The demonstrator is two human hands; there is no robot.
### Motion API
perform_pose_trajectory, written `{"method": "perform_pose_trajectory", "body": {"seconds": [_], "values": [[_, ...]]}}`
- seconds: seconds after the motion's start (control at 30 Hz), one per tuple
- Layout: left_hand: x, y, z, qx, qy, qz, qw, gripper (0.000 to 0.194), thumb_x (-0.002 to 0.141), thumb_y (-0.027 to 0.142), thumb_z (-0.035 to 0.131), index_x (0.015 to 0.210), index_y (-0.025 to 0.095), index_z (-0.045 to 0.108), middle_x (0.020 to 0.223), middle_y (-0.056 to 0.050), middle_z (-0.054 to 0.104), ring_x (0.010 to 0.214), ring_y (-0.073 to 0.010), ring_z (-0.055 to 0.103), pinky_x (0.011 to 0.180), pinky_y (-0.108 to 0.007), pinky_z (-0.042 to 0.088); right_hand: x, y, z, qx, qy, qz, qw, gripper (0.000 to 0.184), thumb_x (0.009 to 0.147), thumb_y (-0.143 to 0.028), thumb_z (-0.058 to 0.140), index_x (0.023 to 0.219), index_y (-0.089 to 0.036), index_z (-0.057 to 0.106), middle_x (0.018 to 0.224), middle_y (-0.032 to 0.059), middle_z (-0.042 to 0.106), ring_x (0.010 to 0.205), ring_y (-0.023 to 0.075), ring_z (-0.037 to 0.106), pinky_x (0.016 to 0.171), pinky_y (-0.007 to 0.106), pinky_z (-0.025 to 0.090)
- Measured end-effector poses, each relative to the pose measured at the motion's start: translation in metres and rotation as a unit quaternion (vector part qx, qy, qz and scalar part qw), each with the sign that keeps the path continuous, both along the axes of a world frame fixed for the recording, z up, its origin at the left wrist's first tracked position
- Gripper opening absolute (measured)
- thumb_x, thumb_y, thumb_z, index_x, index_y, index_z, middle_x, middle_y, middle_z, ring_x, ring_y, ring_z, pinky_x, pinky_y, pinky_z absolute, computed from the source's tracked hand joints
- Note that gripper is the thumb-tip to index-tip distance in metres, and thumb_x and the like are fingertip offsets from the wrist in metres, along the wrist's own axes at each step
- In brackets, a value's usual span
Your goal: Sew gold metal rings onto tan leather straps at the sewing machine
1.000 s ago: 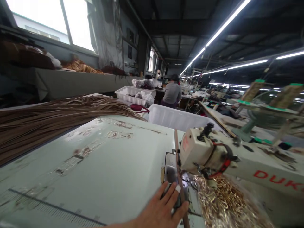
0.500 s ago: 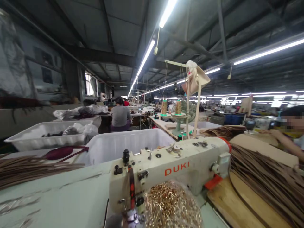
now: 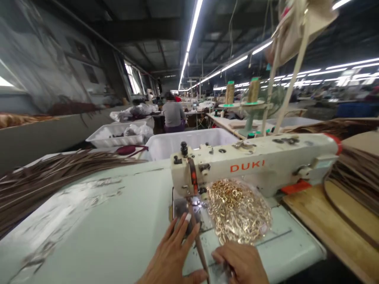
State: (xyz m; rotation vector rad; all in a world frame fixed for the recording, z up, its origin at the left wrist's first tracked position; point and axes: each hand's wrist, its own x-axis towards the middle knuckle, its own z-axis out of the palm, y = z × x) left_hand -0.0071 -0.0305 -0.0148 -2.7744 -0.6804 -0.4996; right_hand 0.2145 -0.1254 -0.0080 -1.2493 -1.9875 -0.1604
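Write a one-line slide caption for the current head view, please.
Left hand by a brown strip at a DUKI sewing machine, right hand near a bag of gold-coloured hardware.

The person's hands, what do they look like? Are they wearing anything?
They're two bare human hands without gloves. The left hand has long, slim fingers, and a small white covering, maybe tape, on one fingertip. The right hand shows a rounded back, but its fingertips are partly hidden and blurry. No sleeves can be seen.
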Motion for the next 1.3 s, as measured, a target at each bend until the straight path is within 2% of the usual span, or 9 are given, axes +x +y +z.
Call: {"method": "perform_pose_trajectory", "body": {"seconds": [0.1, 0.23, 0.4, 0.63, 1.07, 1.3], "values": [[0.002, -0.012, 0.015, -0.112, 0.028, 0.044, 0.992, 0.085, 0.085, 0.072, 0.044, 0.149, 0.020, 0.022, 0.152, -0.016, 0.024, 0.139, -0.0362, 0.022, 0.106, -0.053, 0.037, 0.000, 0.002, -0.006, -0.016, 0.028, 0.006, 0.999, 0.027, 0.097, -0.018, 0.040, 0.075, -0.019, 0.056, 0.059, -0.0012, 0.055, 0.053, 0.0115, 0.051, 0.051, 0.026, 0.028], [0.002, -0.019, 0.023, -0.171, 0.031, 0.051, 0.984, 0.082, 0.087, 0.069, 0.045, 0.150, 0.023, 0.018, 0.154, -0.013, 0.019, 0.141, -0.0347, 0.015, 0.110, -0.054, 0.031, 0.001, 0.001, 0.001, -0.034, 0.033, -0.001, 0.999, 0.026, 0.097, -0.019, 0.041, 0.074, -0.020, 0.054, 0.060, -0.0017, 0.054, 0.054, 0.0118, 0.050, 0.052, 0.026, 0.026], [0.001, -0.018, 0.020, -0.182, 0.020, 0.050, 0.982, 0.083, 0.087, 0.069, 0.046, 0.150, 0.023, 0.018, 0.154, -0.014, 0.019, 0.141, -0.0348, 0.015, 0.110, -0.055, 0.030, 0.000, 0.000, 0.003, -0.026, 0.035, 0.006, 0.999, 0.026, 0.097, -0.019, 0.041, 0.073, -0.019, 0.053, 0.059, -0.0016, 0.053, 0.053, 0.0116, 0.049, 0.052, 0.026, 0.025], [0.002, -0.017, 0.024, -0.209, 0.026, 0.051, 0.976, 0.081, 0.087, 0.069, 0.044, 0.149, 0.023, 0.020, 0.154, -0.013, 0.020, 0.141, -0.0339, 0.016, 0.112, -0.055, 0.027, 0.004, 0.002, -0.003, -0.024, 0.027, 0.031, 0.999, 0.023, 0.093, -0.013, 0.042, 0.075, -0.018, 0.055, 0.060, -0.0006, 0.053, 0.054, 0.0116, 0.050, 0.053, 0.025, 0.027], [0.001, -0.018, 0.020, -0.206, 0.018, 0.052, 0.977, 0.081, 0.088, 0.069, 0.043, 0.150, 0.023, 0.019, 0.155, -0.014, 0.017, 0.141, -0.0334, 0.016, 0.113, -0.055, 0.025, 0.005, 0.003, -0.008, -0.031, 0.023, 0.034, 0.999, 0.021, 0.093, -0.013, 0.043, 0.078, -0.019, 0.057, 0.060, -0.0003, 0.053, 0.054, 0.0115, 0.051, 0.052, 0.023, 0.030], [0.001, -0.018, 0.022, -0.203, 0.005, 0.047, 0.978, 0.076, 0.089, 0.064, 0.046, 0.149, 0.023, 0.022, 0.154, -0.012, 0.022, 0.141, -0.0328, 0.017, 0.113, -0.054, 0.024, 0.003, 0.002, 0.000, -0.023, 0.031, 0.036, 0.999, 0.021, 0.092, -0.012, 0.044, 0.077, -0.019, 0.057, 0.060, -0.0005, 0.054, 0.054, 0.0112, 0.052, 0.052, 0.022, 0.033]]}}
